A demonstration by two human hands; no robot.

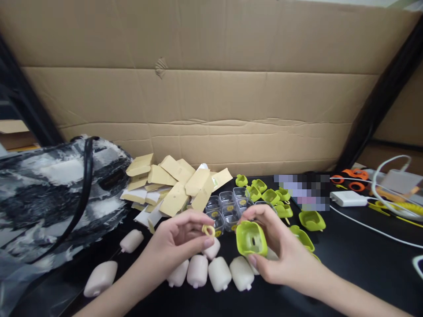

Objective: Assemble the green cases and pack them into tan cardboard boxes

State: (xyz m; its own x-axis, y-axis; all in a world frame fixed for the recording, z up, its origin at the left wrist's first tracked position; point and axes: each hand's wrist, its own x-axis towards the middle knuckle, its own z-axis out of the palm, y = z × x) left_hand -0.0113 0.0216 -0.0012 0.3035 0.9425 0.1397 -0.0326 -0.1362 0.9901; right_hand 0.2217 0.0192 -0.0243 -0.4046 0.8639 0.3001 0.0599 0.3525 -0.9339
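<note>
Between thumb and fingers, my left hand [185, 235] pinches a small pale yellow ring [208, 230]. My right hand [272, 246] grips a lime-green plastic cup [251, 239] by its sides, its hollow turned toward me and a slot showing in its bottom. Below both hands, several off-white rounded blocks [220, 274] with small nubs lie in a row on the black table. Just behind the hands stand clear plastic containers [228, 200] with yellow round marks. More green cups [270, 196] are scattered behind and right of my right hand.
Flattened tan cardboard pieces [175, 193] are heaped at back left, beside a black-and-white furry bag [62, 185]. Two more off-white blocks [101, 278] lie at left. A white charger [348, 199], cables and orange-handled scissors [357, 180] are at right. A cardboard wall [205, 97] closes the back.
</note>
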